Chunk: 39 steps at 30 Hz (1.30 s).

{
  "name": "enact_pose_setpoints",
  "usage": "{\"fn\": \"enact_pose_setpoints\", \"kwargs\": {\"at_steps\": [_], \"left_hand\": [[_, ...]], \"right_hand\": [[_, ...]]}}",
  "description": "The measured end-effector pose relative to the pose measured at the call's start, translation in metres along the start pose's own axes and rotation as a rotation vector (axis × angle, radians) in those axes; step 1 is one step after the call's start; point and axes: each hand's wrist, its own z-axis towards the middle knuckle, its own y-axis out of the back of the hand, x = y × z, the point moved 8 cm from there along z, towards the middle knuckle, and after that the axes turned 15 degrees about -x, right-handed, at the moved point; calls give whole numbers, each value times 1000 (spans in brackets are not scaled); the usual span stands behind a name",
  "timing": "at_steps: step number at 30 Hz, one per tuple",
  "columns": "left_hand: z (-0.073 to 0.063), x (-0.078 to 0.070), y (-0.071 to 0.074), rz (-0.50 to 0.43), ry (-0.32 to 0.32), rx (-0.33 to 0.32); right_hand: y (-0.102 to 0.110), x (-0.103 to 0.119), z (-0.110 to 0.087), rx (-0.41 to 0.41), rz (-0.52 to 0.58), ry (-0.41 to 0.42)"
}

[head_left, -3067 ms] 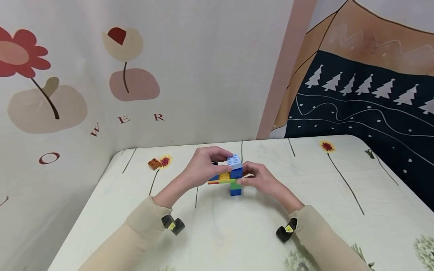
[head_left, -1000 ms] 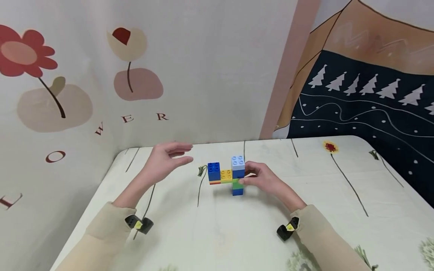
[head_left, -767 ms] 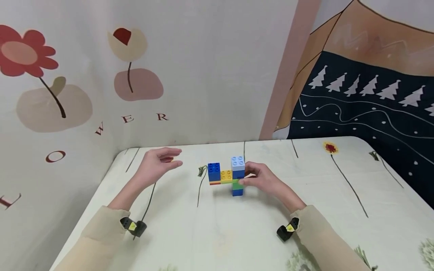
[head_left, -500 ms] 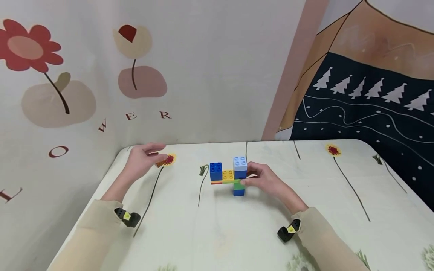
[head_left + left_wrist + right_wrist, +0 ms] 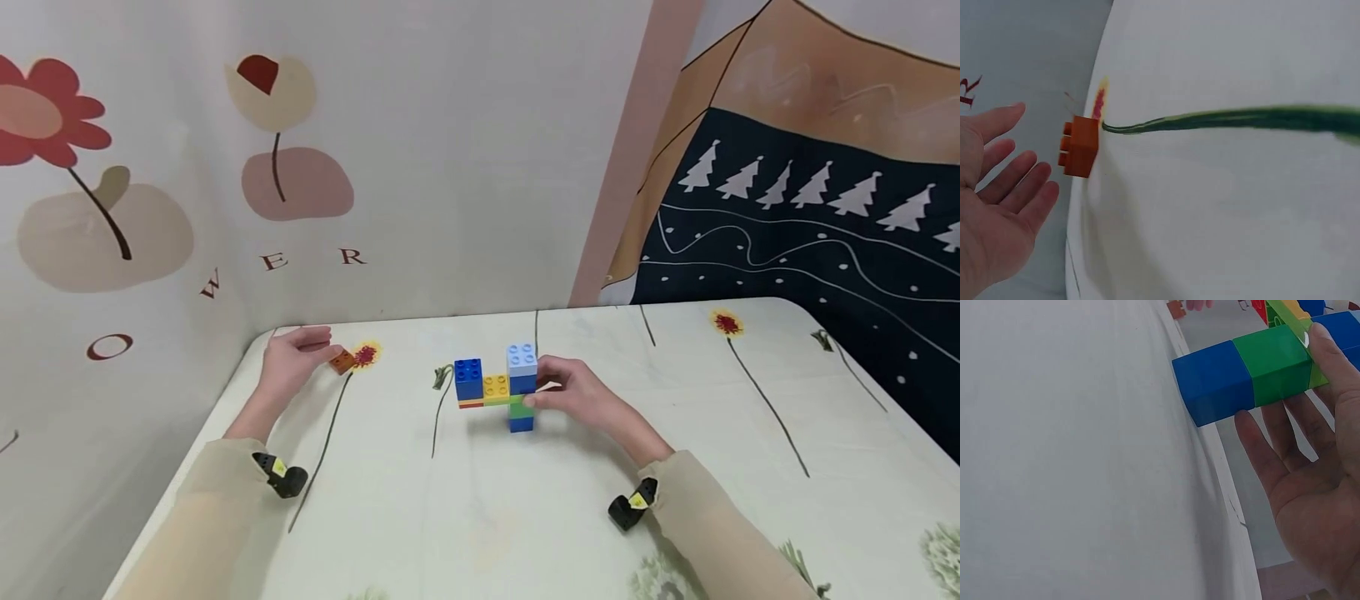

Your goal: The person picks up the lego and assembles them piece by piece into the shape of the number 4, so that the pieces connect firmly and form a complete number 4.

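At the table's far left lies an orange-brown toy brick [image 5: 342, 361], studs showing. My left hand [image 5: 288, 362] is right beside it; in the left wrist view its fingers are loosely extended and a gap separates them from the brick [image 5: 1082, 147]. My right hand [image 5: 573, 390] grips a built block structure from its right side, thumb near the green brick [image 5: 1272, 365]. That upright column has a blue brick [image 5: 522, 425] at the bottom and a light blue brick [image 5: 522, 360] on top. Leftward from it juts an arm with a yellow brick [image 5: 495, 387] and a dark blue brick [image 5: 468, 379].
A white cloth with printed flowers covers the table [image 5: 480, 517]. Its far edge runs close behind the orange-brown brick. Behind stands a printed curtain [image 5: 450, 167], with a dark patterned cloth [image 5: 795, 225] at the right.
My left hand has left the light blue brick on top of the column and moved left to beside the orange-brown brick. My right hand keeps its grip on the structure in place.
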Motion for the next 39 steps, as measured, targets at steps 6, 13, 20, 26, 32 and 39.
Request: {"fn": "enact_pose_setpoints", "kwargs": {"at_steps": [6, 13, 20, 26, 32, 39], "left_hand": [[3, 12, -17, 23, 44, 78], [5, 16, -26, 20, 59, 84], [3, 17, -29, 20, 49, 72], [1, 16, -31, 60, 34, 72], [0, 13, -30, 93, -9, 68], [-1, 14, -25, 103, -10, 49]], "right_hand": [[1, 1, 0, -1, -2, -8], [0, -1, 1, 3, -7, -7], [0, 0, 1, 4, -5, -12], [0, 1, 0, -2, -2, -19], [0, 0, 0, -5, -4, -21], [0, 0, 0, -6, -14, -28]]}}
